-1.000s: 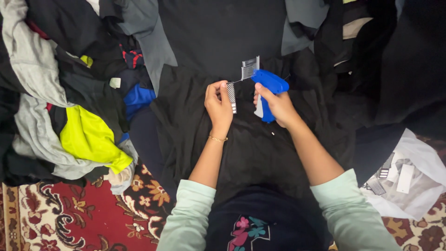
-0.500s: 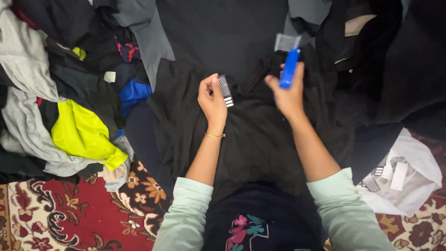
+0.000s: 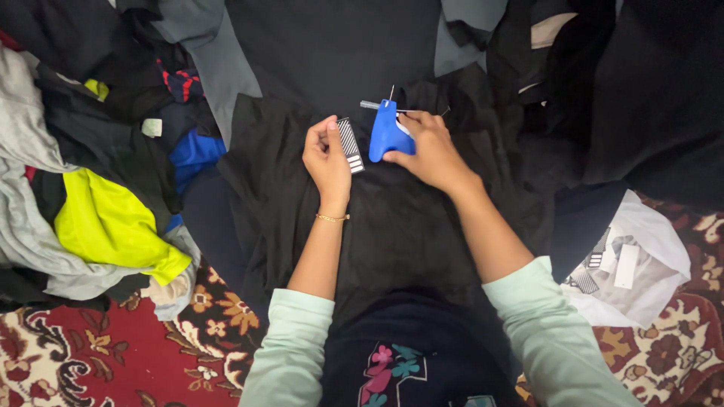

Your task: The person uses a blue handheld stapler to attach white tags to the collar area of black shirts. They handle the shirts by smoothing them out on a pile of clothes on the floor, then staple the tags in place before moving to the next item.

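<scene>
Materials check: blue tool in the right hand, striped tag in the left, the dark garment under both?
Blue tool: looks like moulded plastic, smooth, uniform colour, with a thin needle at the tip, probably metal. Striped tag: likely card or paper, flat, stiff, printed with black and white lines. Dark garment: soft matte black fabric, creased and draped; knit or woven cannot be told.

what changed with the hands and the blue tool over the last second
The right hand swung the blue tagging gun from beside the tag up to the right, then back down near the left hand, needle now pointing up. The left hand kept hold of the striped tag on the black garment. The clothes pile stayed put.
</scene>
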